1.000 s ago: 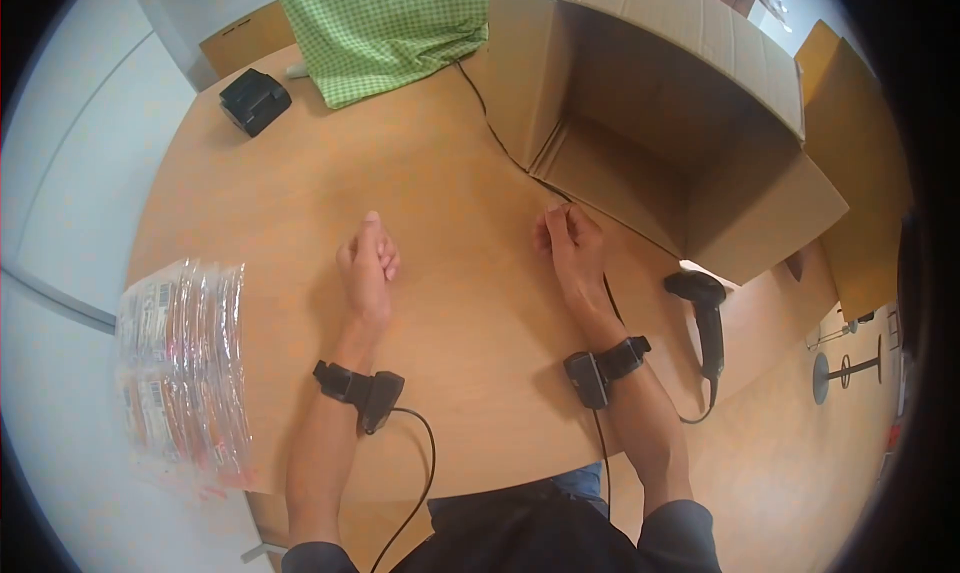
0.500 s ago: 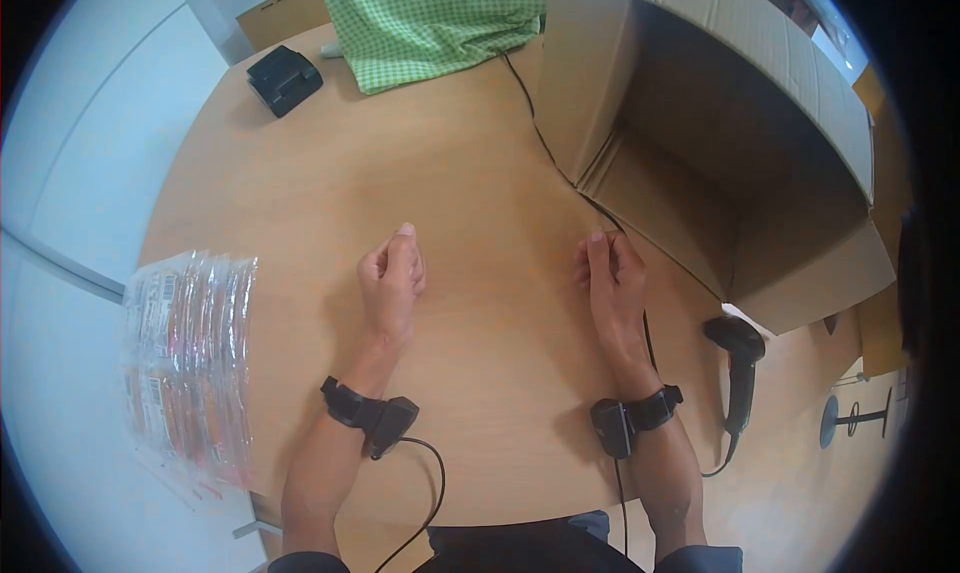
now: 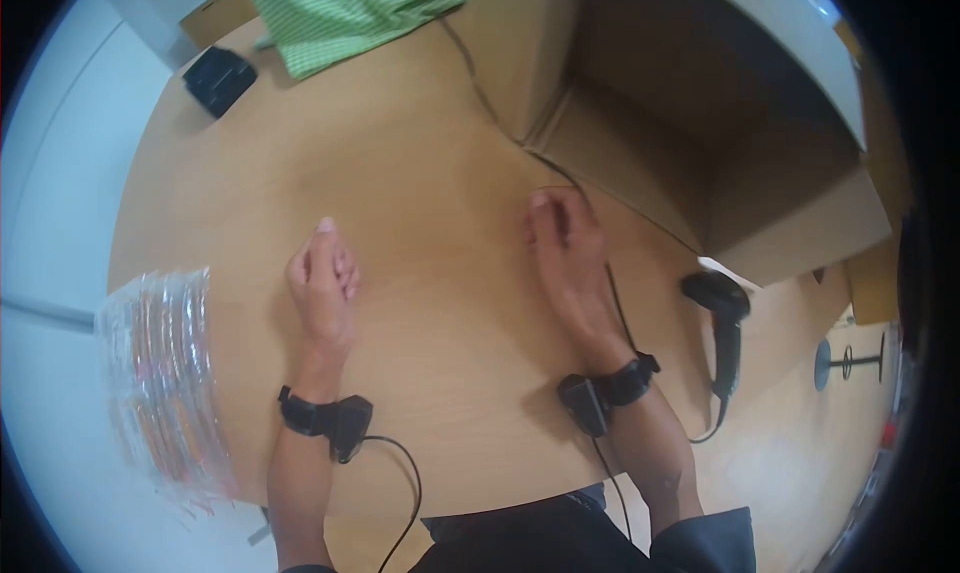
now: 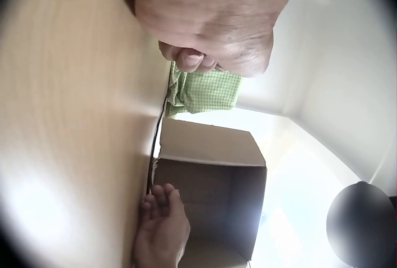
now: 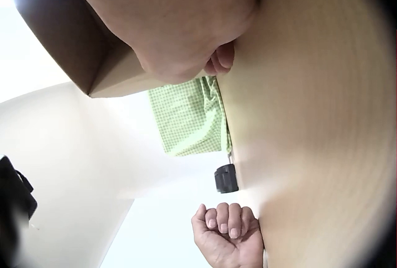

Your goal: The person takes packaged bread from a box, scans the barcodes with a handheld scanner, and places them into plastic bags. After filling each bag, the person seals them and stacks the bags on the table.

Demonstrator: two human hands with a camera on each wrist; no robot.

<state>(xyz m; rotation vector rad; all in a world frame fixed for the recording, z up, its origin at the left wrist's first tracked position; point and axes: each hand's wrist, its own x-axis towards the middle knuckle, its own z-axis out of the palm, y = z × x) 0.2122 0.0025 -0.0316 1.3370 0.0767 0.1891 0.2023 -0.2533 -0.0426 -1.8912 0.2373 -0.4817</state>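
My left hand (image 3: 322, 283) rests on its little-finger side on the wooden table (image 3: 430, 403), thumb on top and fingers loosely curled. The right wrist view shows that left hand (image 5: 229, 237) from the palm side, with nothing in it. Across from it, my right hand (image 3: 572, 248) lies on the table near the open cardboard box (image 3: 630, 158), beside a black cable (image 3: 470, 58). Its fingers are slightly bent and hold nothing, as the right hand (image 4: 162, 231) in the left wrist view shows. A black barcode scanner (image 3: 728, 323) lies to the right of it.
Several clear plastic packets (image 3: 165, 363) lie in a row at the table's left edge. At the back are a black device (image 3: 220, 81) and a green checked cloth (image 3: 350, 18). Each wrist wears a black strap with a camera and a cable.
The head view has swung right and then back left. The right hand is blurred now, with its thumb and index finger a little more apart; the left hand keeps its loose curl.
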